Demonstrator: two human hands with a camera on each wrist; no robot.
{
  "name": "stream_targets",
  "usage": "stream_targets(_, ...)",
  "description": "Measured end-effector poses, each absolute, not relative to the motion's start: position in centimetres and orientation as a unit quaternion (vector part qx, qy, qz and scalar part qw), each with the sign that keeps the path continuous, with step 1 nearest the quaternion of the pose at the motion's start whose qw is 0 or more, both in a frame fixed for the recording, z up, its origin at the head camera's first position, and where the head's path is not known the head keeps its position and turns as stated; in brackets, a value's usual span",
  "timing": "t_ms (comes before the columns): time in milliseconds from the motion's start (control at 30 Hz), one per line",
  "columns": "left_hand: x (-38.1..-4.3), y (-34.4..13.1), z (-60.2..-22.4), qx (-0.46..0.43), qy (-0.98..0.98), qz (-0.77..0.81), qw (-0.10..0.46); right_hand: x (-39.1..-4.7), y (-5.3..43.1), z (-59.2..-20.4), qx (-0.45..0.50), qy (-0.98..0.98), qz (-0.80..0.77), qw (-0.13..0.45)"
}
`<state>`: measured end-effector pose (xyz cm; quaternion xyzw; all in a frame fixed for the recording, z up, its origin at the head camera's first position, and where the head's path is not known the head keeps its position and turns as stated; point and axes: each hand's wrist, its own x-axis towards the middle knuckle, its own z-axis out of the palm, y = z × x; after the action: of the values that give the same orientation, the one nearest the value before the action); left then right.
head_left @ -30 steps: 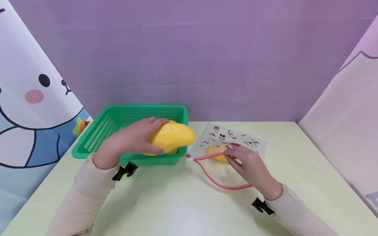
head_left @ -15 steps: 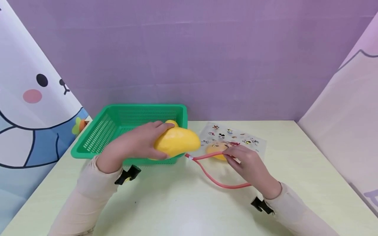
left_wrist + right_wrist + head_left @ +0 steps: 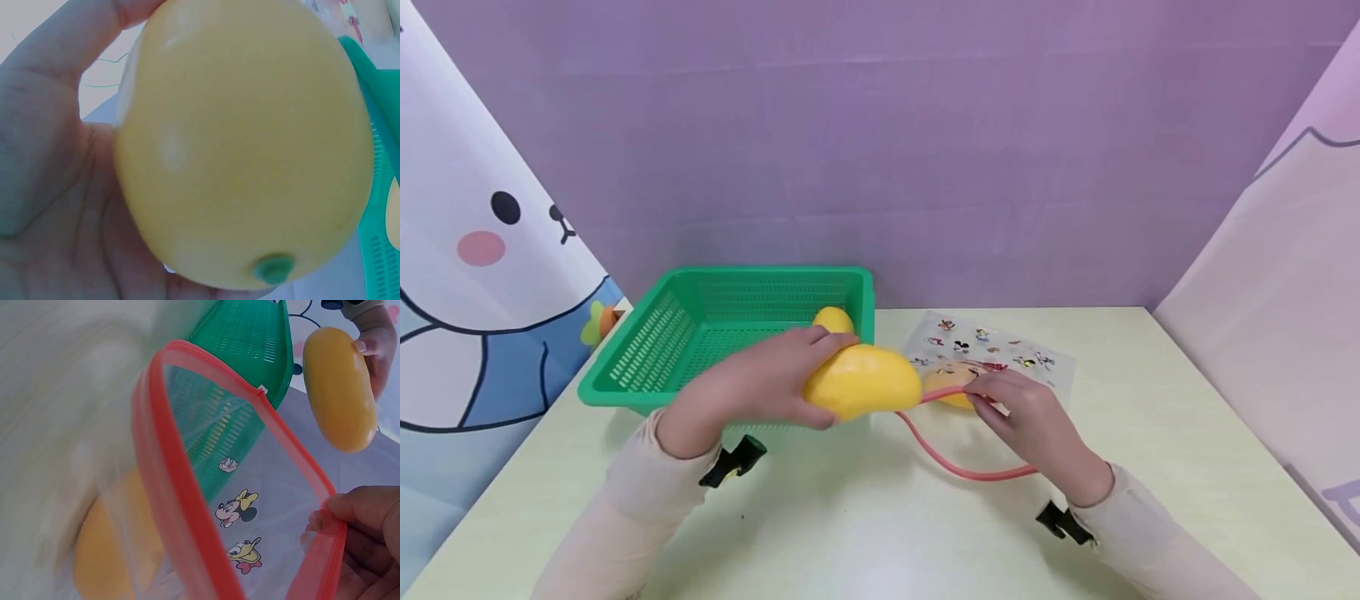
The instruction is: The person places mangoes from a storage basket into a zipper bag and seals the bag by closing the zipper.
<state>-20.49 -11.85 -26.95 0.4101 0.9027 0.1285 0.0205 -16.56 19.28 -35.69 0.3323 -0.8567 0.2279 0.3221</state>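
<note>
My left hand [image 3: 775, 375] grips a big yellow toy mango [image 3: 865, 382] above the front right corner of the green basket. A small green stem nub [image 3: 274, 269] shows on the mango in the left wrist view. With thumb and fingertips, my right hand [image 3: 1030, 417] pinches the red rim of a clear zip bag [image 3: 187, 506] printed with cartoon figures. The bag's mouth gapes wide. Inside it lies another yellow mango [image 3: 115, 544], seen through the plastic. In the head view, the held mango overlaps the left end of the red rim.
The green plastic basket [image 3: 662, 350] stands at the back left, with a further yellow fruit [image 3: 832, 319] in its right end. A purple cloth [image 3: 880, 150] hangs behind the pale table [image 3: 880, 533], and printed cloths flank both sides.
My left hand has carried the mango out of the basket, rightward and a little nearer, toward the bag. The yellow fruit in the basket has come into sight. The right hand stays still.
</note>
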Motion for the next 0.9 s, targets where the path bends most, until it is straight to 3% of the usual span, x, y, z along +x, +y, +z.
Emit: stream_targets(900, -18.6, -9.4, -28.1, 0.451, 0.887, 0.092, 0.039, -16.6, 19.3, -35.9, 0.339, -0.852, 0.228, 0.328)
